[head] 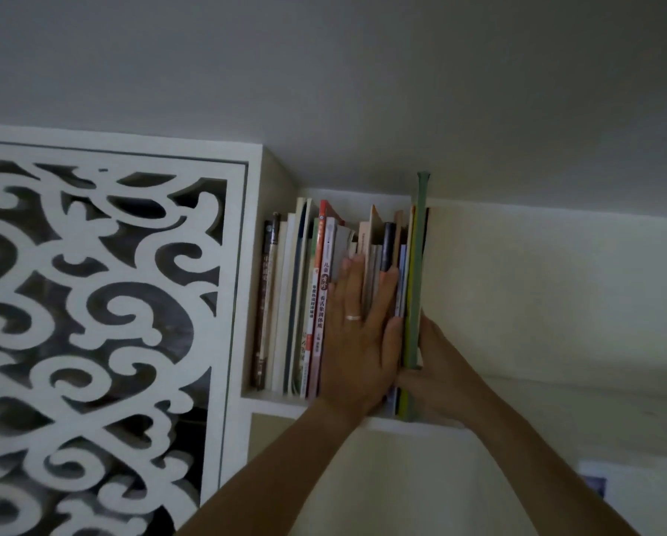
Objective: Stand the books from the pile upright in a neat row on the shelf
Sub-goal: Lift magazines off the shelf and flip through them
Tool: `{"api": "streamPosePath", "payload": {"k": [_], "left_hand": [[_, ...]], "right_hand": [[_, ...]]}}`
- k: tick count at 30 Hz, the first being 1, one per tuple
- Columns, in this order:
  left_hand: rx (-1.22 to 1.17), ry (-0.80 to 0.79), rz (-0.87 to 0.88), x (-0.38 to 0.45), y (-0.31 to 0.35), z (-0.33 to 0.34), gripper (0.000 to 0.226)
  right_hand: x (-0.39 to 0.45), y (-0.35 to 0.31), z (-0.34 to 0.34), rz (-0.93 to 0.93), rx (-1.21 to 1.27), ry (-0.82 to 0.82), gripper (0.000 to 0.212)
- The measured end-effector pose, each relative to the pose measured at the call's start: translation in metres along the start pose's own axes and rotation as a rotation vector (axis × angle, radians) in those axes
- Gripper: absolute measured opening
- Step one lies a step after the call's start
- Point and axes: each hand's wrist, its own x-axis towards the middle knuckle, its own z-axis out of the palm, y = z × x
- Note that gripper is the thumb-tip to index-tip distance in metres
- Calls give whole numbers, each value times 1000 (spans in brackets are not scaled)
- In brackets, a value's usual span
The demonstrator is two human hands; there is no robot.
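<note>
While your left hand [357, 334] presses flat, fingers straight, against upright books [304, 299] on the white shelf [273, 400], your right hand [436, 373] grips a tall green book [417, 272].

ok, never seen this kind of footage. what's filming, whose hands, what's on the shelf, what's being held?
There is no robot here: a person wears one wide-angle camera on the head, so this single picture looks up along their own arms at a high shelf compartment just under the ceiling. A row of books stands upright in it. The left hand, wearing a ring, lies flat with straight fingers against the books in the middle of the row, pressing them leftward. The right hand grips the lower end of a tall green book at the right end of the row; it stands taller than its neighbours. To the left is a white carved lattice panel. No pile of books shows in this picture.
</note>
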Motion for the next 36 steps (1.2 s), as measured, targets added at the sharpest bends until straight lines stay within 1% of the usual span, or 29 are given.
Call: {"api": "streamPosePath", "payload": {"k": [3, 5, 7, 9, 11, 14, 17, 20, 22, 24, 26, 28, 29, 31, 33, 34, 36], "left_hand": [[31, 27, -141, 0, 22, 19, 58], [63, 36, -194, 1, 37, 35, 60], [93, 28, -217, 2, 48, 49, 60], [137, -4, -193, 0, 53, 56, 61], [216, -28, -141, -4, 52, 54, 63], [314, -16, -92, -5, 44, 41, 68], [323, -34, -28, 1, 28, 27, 72], [282, -48, -12, 4, 14, 20, 73], [254, -47, -8, 3, 12, 20, 73], [226, -40, -18, 2, 12, 21, 72], [192, -30, -26, 1, 12, 20, 71], [125, -16, -27, -1, 12, 18, 68], [83, -8, -27, -2, 12, 18, 67], [21, 9, -33, -5, 13, 17, 67], [56, 41, -1, -5, 16, 14, 69], [127, 56, 65, -4, 18, 11, 70], [315, 39, 294, 4, 21, 1, 74]], "right_hand": [[-2, 7, -22, 5, -88, -37, 88], [-5, 14, -42, 22, -135, -78, 85], [-7, 23, -60, 20, -160, -82, 82], [-11, 32, -66, 17, -149, -40, 77], [-19, 42, -58, 8, -86, 18, 73], [-27, 46, -39, 9, 6, 100, 68], [-18, 38, -21, -8, 4, 185, 57], [-13, 39, -4, 6, -49, 233, 71], [-17, 40, -2, -19, -77, 253, 77], [-25, 40, -5, -65, -54, 273, 81], [-31, 40, -8, -156, -34, 292, 79], [-34, 41, -9, -237, -42, 351, 71], [-34, 41, -8, -255, -55, 410, 62], [-38, 40, -7, -259, -113, 529, 40], [-44, 41, -5, -236, -196, 562, 28], [-46, 43, -3, -226, -247, 563, 26], [-50, 46, -1, -235, -365, 578, 21]]}}
